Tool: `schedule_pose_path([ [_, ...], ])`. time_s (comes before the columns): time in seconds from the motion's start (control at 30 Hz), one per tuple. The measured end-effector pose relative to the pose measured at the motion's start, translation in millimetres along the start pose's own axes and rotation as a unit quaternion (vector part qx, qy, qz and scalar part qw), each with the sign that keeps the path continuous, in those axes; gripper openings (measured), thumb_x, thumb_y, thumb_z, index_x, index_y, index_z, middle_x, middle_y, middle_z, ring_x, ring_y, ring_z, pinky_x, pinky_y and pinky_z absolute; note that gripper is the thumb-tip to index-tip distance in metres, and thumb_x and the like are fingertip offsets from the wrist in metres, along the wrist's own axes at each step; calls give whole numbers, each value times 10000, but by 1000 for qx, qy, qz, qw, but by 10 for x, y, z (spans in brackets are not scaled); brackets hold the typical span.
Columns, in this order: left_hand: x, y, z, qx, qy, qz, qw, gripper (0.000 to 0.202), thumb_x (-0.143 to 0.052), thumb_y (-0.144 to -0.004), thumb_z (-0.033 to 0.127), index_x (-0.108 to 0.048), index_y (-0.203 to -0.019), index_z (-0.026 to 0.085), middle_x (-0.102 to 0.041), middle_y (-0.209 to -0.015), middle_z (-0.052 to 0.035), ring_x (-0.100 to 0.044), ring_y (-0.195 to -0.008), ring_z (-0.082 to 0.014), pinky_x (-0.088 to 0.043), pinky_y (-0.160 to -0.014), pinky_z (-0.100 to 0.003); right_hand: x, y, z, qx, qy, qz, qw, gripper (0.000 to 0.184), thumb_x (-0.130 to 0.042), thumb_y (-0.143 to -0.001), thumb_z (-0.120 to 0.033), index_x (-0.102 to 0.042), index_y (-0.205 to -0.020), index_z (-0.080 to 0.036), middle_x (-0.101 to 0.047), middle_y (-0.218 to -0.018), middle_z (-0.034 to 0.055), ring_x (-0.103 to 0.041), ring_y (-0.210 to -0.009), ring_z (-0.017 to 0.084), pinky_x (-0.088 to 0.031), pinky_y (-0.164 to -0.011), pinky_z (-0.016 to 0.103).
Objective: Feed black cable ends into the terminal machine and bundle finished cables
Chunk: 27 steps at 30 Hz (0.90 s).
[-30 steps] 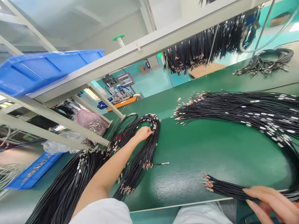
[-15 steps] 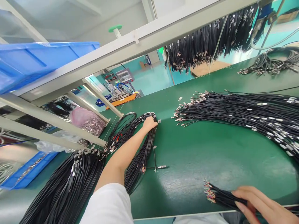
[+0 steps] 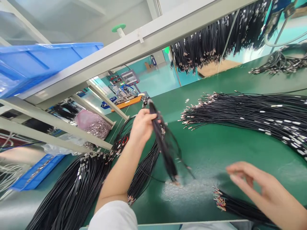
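My left hand (image 3: 143, 124) grips a bundle of black cables (image 3: 164, 148) near its upper end, lifted off the green table; its lower end hangs toward me and is blurred. Beneath it, another black cable bundle (image 3: 146, 164) lies on the table. My right hand (image 3: 259, 185) is in the air at the lower right, thumb and fingers apart, holding nothing. Below it lies a cable bundle (image 3: 237, 204) with coloured wire ends pointing left.
A wide spread of black cables (image 3: 240, 108) with white labels covers the right side. More cables (image 3: 69, 188) lie at the lower left, beside shelf posts (image 3: 103, 99). A blue bin (image 3: 48, 60) sits on the shelf. Cables (image 3: 216, 41) hang behind the green table (image 3: 196, 153).
My left hand has raised a cable bundle from the pile, its end swinging out. My right hand has let go of the front bundle and lifted above it.
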<state>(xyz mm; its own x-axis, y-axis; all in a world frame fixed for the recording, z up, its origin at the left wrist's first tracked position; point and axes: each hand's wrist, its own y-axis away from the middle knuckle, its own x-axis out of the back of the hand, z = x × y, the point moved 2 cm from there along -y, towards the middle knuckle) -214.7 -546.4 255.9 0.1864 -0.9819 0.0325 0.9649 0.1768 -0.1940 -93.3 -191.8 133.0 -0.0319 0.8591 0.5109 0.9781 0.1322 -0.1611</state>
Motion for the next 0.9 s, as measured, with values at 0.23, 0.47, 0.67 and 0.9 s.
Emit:
schedule_pose_path([
  [0.23, -1402, 939, -502, -9, 76, -272, 959, 330, -742, -814, 339, -518, -1029, 225, -632, -1095, -72, -629, -1060, -192, -517, -956, -368, -136, -499, -140, -186, -372, -265, 870, 627, -397, -925, -701, -696, -1112, -182, -718, -1122, 152, -689, -1055, 280, -550, -937, 416],
  [0.47, -1603, 1000, -1432, 189, 17, -355, 916, 231, -778, -752, 272, -685, -922, 147, -690, -919, -84, -638, -872, -177, -508, -771, -302, 32, -407, 133, -213, -243, -97, 942, 448, -693, -848, -443, -537, -1159, -159, -660, -788, 16, -579, -559, 125, -446, -540, 253],
  [0.67, -1700, 643, -1418, 258, 184, -319, 893, 465, -689, -842, 289, -537, -1274, 206, -626, -1300, -141, -684, -998, -183, -540, -852, -336, 347, -383, -246, -121, -247, -92, 957, 428, -646, -904, -396, -495, -1246, -187, -425, -593, -93, -372, -468, 77, -292, -469, 222],
  [0.9, -1711, 508, -937, 200, 345, -286, 871, 294, -619, -902, 279, -616, -1196, 281, -573, -1402, -34, -636, -1118, -157, -509, -955, -310, 608, -53, -209, -162, -273, -150, 936, 520, -610, -928, -439, -458, -1353, -181, -420, -573, -76, -330, -466, 84, -242, -470, 240],
])
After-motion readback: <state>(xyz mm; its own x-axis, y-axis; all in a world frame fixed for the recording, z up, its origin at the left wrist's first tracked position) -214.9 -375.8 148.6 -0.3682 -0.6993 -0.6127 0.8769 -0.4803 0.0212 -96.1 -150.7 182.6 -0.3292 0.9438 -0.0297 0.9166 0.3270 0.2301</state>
